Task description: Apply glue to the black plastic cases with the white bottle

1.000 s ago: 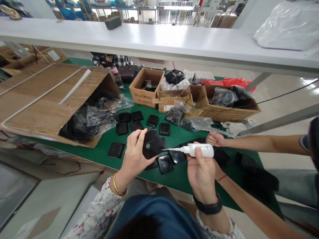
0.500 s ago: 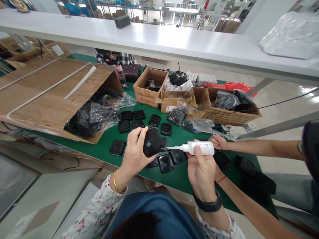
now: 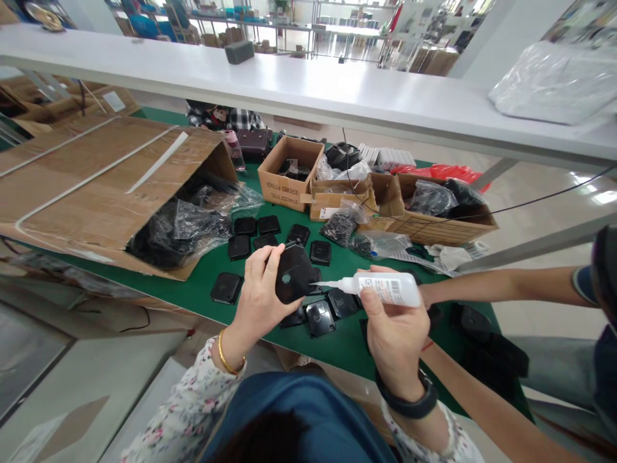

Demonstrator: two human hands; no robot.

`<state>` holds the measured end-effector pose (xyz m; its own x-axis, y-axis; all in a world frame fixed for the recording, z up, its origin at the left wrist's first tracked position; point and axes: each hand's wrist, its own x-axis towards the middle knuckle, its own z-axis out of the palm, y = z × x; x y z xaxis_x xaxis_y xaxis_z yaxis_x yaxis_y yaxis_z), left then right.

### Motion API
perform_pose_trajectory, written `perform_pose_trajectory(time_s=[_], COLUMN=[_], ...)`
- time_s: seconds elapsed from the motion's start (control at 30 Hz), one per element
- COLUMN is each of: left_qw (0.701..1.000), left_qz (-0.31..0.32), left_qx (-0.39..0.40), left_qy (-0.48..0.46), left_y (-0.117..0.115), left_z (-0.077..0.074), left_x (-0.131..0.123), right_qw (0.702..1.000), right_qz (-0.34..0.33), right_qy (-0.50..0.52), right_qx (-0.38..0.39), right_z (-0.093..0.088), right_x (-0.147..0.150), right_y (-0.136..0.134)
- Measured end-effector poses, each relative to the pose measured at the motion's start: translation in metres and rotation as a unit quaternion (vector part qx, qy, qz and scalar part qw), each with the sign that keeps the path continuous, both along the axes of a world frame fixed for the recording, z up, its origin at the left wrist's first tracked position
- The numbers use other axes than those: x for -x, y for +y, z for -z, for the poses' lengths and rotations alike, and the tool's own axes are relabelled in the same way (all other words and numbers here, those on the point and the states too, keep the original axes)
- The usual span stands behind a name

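My left hand grips a black square plastic cover by its edge, thumb below and fingers above, with its flat face towards me. In my right hand lies a white glue bottle with a printed label, held sideways. Its long thin nozzle points left, and the tip is at the right edge of the cover; whether it touches I cannot tell. Beneath and around the hands, several similar black covers rest on the green table.
A large cardboard box with bagged parts stands at the left. Behind are a smaller carton and an open box with plastic bags. A white shelf crosses above. From the right, a co-worker's arms reach in beside my right hand.
My right hand has turned and shifted slightly right with the bottle, whose label now faces more upward. The nozzle tip stays by the cover's right edge. My left hand is almost still.
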<state>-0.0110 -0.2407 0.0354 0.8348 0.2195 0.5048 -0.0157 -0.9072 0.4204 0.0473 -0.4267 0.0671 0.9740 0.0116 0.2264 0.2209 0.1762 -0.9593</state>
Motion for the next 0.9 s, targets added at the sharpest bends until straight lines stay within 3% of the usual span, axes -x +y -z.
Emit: perform_pose_trajectory(time_s=[0.3,0.9], left_qw=[1.0,0.999], left_qz=[-0.003,-0.012], left_qx=[0.004,-0.013], left_qy=[-0.015,-0.038], left_y=[0.0,0.001], left_z=[-0.003,-0.008], left_x=[0.0,0.006], right_qw=[0.992,0.977], right_qz=[-0.006,-0.026], right_qy=[-0.093,-0.127], right_qx=[0.085,0.168], right_z=[-0.028,-0.027], right_x=[0.0,0.004], right_y=[0.014,0.013])
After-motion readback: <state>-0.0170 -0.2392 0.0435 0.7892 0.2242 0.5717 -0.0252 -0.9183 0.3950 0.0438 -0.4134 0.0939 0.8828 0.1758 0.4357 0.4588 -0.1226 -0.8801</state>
